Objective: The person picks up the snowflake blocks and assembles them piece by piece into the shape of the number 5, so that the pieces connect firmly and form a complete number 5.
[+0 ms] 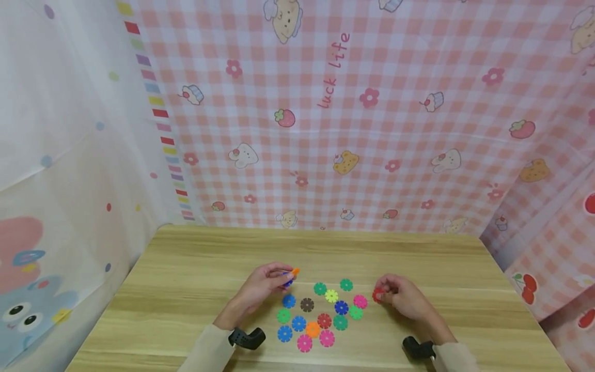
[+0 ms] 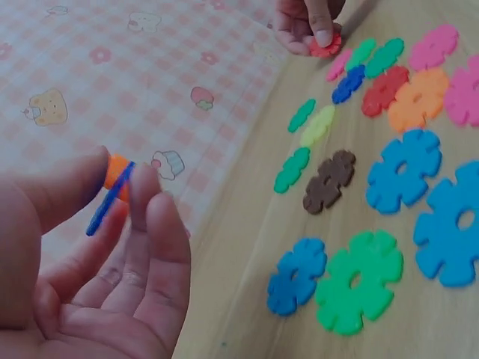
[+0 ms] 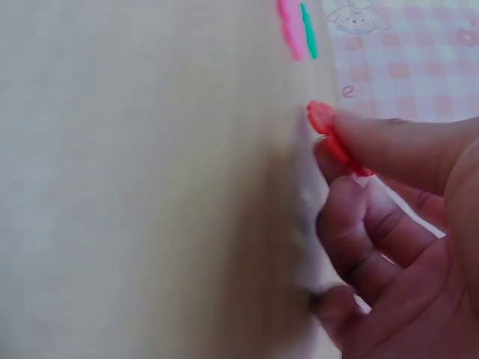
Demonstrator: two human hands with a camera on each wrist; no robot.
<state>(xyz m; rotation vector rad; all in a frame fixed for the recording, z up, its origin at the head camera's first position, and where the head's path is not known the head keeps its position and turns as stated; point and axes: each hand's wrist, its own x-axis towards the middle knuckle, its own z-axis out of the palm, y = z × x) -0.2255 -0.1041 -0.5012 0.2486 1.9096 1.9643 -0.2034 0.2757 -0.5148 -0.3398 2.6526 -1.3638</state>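
My left hand point(image 1: 264, 284) pinches a dark blue notched plastic disc point(image 2: 107, 206) and an orange one point(image 2: 117, 173) that meet at an angle, above the table's left-middle. On the other side of the loose discs, my right hand point(image 1: 403, 298) holds a red notched disc point(image 3: 322, 117) between thumb and fingertips, low over the tabletop. Part of that red disc is hidden by the thumb. Nearest to the left hand lie a blue disc point(image 1: 289, 301) and a brown disc point(image 1: 307, 305). A pink disc point(image 1: 360, 301) lies closest to the right hand.
Several more flat flower-like discs spread between the hands, among them a yellow one point(image 1: 331, 296), an orange one point(image 1: 313, 329) and a green one point(image 1: 346, 284). The wood-grain table point(image 1: 195, 258) ends at a pink checked cloth point(image 1: 400, 129) behind and white cloth at left.
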